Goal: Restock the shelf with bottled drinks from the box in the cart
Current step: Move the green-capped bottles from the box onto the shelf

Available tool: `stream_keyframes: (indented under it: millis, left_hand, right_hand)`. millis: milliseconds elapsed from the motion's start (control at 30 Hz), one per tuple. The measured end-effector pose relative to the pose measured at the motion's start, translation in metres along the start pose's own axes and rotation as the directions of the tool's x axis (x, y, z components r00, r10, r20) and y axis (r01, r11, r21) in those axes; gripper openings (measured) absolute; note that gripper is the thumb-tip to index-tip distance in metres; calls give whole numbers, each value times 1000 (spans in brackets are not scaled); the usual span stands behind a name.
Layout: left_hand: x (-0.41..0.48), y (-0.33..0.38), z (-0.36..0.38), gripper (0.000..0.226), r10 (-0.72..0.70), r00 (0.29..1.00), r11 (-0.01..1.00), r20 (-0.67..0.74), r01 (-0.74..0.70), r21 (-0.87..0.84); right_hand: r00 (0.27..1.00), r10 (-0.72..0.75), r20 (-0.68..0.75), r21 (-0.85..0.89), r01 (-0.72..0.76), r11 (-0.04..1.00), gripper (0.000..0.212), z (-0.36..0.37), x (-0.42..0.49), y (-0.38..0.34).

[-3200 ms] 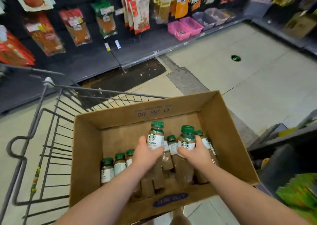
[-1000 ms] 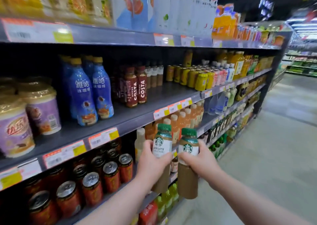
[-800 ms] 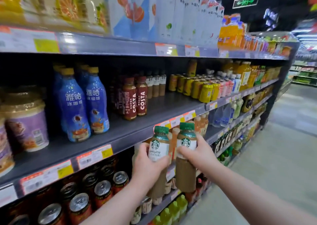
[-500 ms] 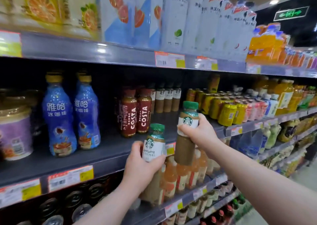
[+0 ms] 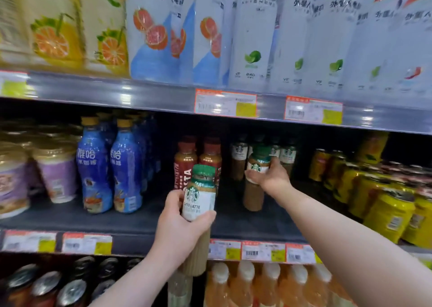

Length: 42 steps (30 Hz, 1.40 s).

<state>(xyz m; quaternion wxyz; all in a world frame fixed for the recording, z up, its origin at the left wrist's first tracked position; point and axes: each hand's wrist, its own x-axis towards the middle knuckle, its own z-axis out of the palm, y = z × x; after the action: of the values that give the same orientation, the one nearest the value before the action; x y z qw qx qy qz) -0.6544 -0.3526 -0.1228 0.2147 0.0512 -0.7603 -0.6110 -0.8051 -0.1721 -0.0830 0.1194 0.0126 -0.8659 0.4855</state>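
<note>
Left hand [image 5: 180, 227] wrapped round latte bottle [image 5: 201, 194], green cap up, held in front of middle shelf [image 5: 140, 217] edge, before red bottles [image 5: 187, 157]. Right hand [image 5: 271, 178] grips neck of second bottle [image 5: 253, 196], upright, deep in shelf, just before row of matching bottles [image 5: 239, 152]; base at shelf board, contact unclear. Blue bottles [image 5: 93, 166] to left, yellow cans [image 5: 392, 213] to right.

My view is filled by a dark grey middle shelf [image 5: 112, 223], dim toward its back. The upper shelf rail [image 5: 140, 91] above it glints with overhead light, and orange-and-yellow price tags [image 5: 225, 103] line both rails.
</note>
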Motion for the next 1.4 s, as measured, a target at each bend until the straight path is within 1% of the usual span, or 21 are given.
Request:
stream_keyframes:
  millis: [67, 167, 267, 367, 467, 533, 633, 767, 833, 867, 933, 967, 1000, 1033, 1100, 1167, 1200, 1267, 1300, 1333, 1400]
  left_hand:
    - [5, 1, -2, 36, 2, 1000, 1000, -29, -1, 14]
    - [13, -1, -3, 37, 14, 999, 1000, -29, -13, 26]
    - [21, -1, -4, 37, 11, 1000, 999, 1, -11, 36]
    - [28, -4, -1, 38, 12, 1000, 999, 19, -13, 34]
    - [31, -6, 2, 37, -5, 999, 1000, 31, 4, 18]
    - [32, -7, 7, 38, -12, 999, 1000, 38, 11, 18]
    - [33, -5, 16, 38, -7, 999, 1000, 40, 7, 21]
    - [31, 1, 40, 40, 12, 999, 1000, 48, -13, 27]
    - [31, 9, 56, 40, 15, 998, 999, 54, -17, 37]
    - [32, 13, 65, 41, 19, 998, 999, 58, -21, 47]
    - [39, 20, 86, 42, 42, 997, 996, 59, -46, 75]
    - [45, 22, 98, 43, 55, 997, 995, 54, -59, 83]
    - [52, 23, 110, 44, 62, 997, 994, 45, -66, 87]
    - [60, 22, 123, 47, 57, 998, 994, 32, -59, 91]
    - [77, 21, 147, 53, 22, 1000, 995, 8, -23, 97]
    - [93, 19, 167, 55, -14, 1000, 994, -9, 15, 104]
    - [100, 17, 176, 55, -30, 999, 993, -20, 32, 115]
    - [110, 13, 190, 52, -39, 999, 988, -34, 44, 149]
    - [113, 10, 195, 48, -31, 999, 986, -26, 35, 161]
    - [115, 8, 198, 44, -16, 1000, 986, -10, 18, 163]
    - [119, 2, 200, 42, 14, 999, 989, 43, -20, 145]
  right_hand:
    - [1000, 8, 18, -20, -8, 1000, 64, 9, 14, 1]
    - [1000, 8, 25, 52, -9, 999, 69, 21, 32, 7]
    - [1000, -10, 18, 89, 8, 996, 64, 30, 49, 11]
    - [999, -33, 10, 74, 32, 997, 57, 37, 61, 12]
    - [998, -47, -34, 88, 50, 995, 56, 45, 70, 15]
    - [999, -39, -34, 124, 43, 991, 57, 50, 80, 19]
    - [998, -59, -23, 117, 61, 991, 58, 52, 90, 19]
    - [994, -113, -11, 168, 113, 979, 53, 52, 96, 22]
    - [990, -139, -29, 198, 142, 970, 51, 46, 98, 30]
    - [987, -157, -39, 201, 161, 966, 48, 40, 100, 36]
    - [985, -171, -39, 217, 175, 960, 32, 23, 99, 45]
    - [988, -149, -27, 227, 151, 962, 23, 13, 97, 49]
    - [992, -127, -9, 263, 125, 957, 19, 4, 97, 54]
    - [994, -111, 22, 313, 99, 944, 22, -6, 95, 58]
    - [986, -109, 123, 418, 48, 907, 35, -25, 85, 59]
    - [957, -125, 262, 395, 12, 919, 43, -41, 75, 62]
    - [935, -137, 327, 361, 11, 932, 39, -46, 69, 64]
    - [892, -167, 421, 293, 41, 955, 22, -50, 61, 72]
    - [883, -173, 436, 265, 58, 962, 20, -49, 61, 76]
    - [883, -182, 433, 250, 77, 965, 25, -46, 59, 76]
    - [904, -189, 383, 252, 95, 963, 31, -38, 62, 78]
